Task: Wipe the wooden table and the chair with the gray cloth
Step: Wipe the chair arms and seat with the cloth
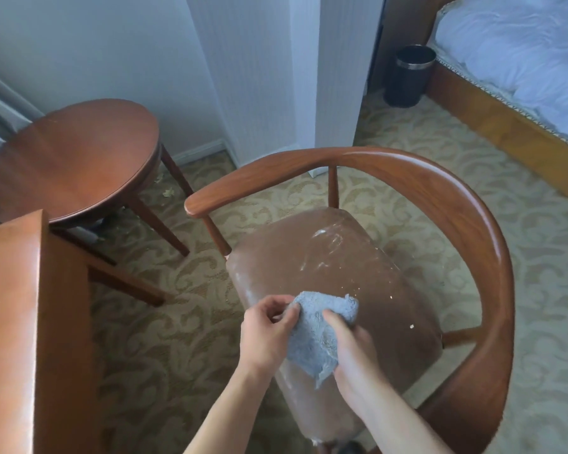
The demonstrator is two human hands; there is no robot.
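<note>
Fingertips (294, 309) of the left hand (266, 335) pinch one edge of the fluffy gray terry cloth (318, 335), thumb and forefinger curled closed on the fabric. Beside it, the right hand (348, 348) grips the cloth's other side, its fingers wrapped into the folds. Both hands hold the single cloth bunched just above the near part of the brown padded seat (341, 273) of the round-backed wooden armchair (473, 224).

Judging from this, the step in hand is regathering the cloth before wiping the seat. It would go best with the cloth folded into a flat pad, a fresh face turned down, then drawn from the far end of the seat toward the near edge so the white streaks (325, 237) and pale crumbs (391, 298) are collected rather than scattered onto the carpet. The curved armrest rail deserves a pass afterward.

Counted: one cloth, one armchair, two hands. Left of the chair stands one round reddish wooden table (73, 158); nearer, left of the seat, one flat wooden furniture top (10, 322). Beyond the chair's back are one black waste bin (409, 75) and one bed (522, 54).
</note>
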